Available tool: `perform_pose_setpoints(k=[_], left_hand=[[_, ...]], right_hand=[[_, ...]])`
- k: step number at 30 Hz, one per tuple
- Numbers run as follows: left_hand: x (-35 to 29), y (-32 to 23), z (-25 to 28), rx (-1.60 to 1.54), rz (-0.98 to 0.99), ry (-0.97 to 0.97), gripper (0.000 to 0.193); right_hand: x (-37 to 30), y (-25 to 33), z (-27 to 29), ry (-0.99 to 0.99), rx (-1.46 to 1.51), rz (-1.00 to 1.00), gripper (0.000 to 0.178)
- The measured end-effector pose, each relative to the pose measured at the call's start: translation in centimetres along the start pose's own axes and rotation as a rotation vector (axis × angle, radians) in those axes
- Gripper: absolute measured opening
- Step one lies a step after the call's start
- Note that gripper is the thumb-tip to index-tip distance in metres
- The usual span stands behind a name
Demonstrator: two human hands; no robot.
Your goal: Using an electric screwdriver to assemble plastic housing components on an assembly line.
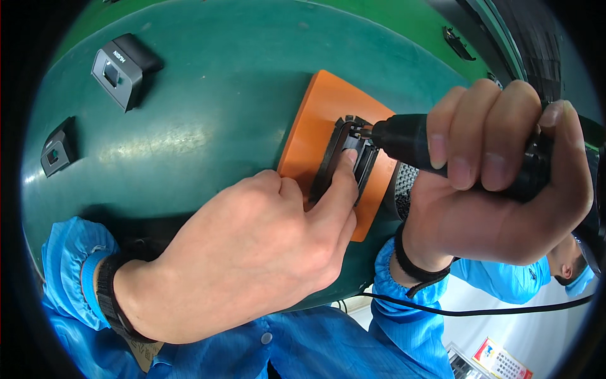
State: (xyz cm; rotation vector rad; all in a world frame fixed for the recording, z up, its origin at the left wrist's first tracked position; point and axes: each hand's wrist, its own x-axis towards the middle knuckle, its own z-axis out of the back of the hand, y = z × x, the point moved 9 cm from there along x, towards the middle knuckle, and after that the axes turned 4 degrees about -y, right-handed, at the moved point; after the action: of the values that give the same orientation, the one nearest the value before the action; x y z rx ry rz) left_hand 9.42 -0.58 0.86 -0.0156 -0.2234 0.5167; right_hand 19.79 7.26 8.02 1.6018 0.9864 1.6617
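My right hand (pixel 499 170) is wrapped round a black electric screwdriver (pixel 404 138), held nearly level and pointing left. Its bit meets the upper end of a small black plastic housing (pixel 329 155), though the screw itself is too small to make out. The housing lies in an orange fixture block (pixel 334 91) on the green table. My left hand (pixel 252 246) reaches in from the lower left, its index finger stretched out and pressing on the housing just below the bit. The left hand's other fingers are curled and partly hidden beneath it.
Two grey-black device housings with small windows stand at left, a larger one (pixel 120 72) and a smaller one (pixel 58 148). A perforated metal cup (pixel 406 186) sits right of the block. A black cable (pixel 492 312) runs at lower right, near a person in blue (pixel 505 281).
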Motion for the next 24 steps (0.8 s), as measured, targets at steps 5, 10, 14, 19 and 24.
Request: perform_pose_setpoints(k=[5, 10, 14, 19, 24], left_hand=[[-0.1, 0.2, 0.0, -0.044, 0.008, 0.003, 0.011], [0.0, 0.1, 0.0, -0.028, 0.004, 0.014, 0.011], [0.0, 0.1, 0.0, -0.044, -0.004, -0.029, 0.014], [0.1, 0.3, 0.2, -0.021, -0.024, 0.056, 0.02], [0.7, 0.3, 0.3, -0.059, -0.019, 0.136, 0.029]], right_hand=[[-0.2, -0.5, -1.5, 0.033, 0.012, -0.033, 0.028], [-0.2, -0.7, -1.6, 0.042, 0.043, -0.001, 0.029], [-0.1, -0.5, -1.2, 0.051, 0.025, -0.046, 0.029], [-0.8, 3.0, 6.1, -0.246, 0.079, -0.035, 0.025], [-2.2, 0.7, 10.5, -0.407, 0.074, -0.066, 0.027]])
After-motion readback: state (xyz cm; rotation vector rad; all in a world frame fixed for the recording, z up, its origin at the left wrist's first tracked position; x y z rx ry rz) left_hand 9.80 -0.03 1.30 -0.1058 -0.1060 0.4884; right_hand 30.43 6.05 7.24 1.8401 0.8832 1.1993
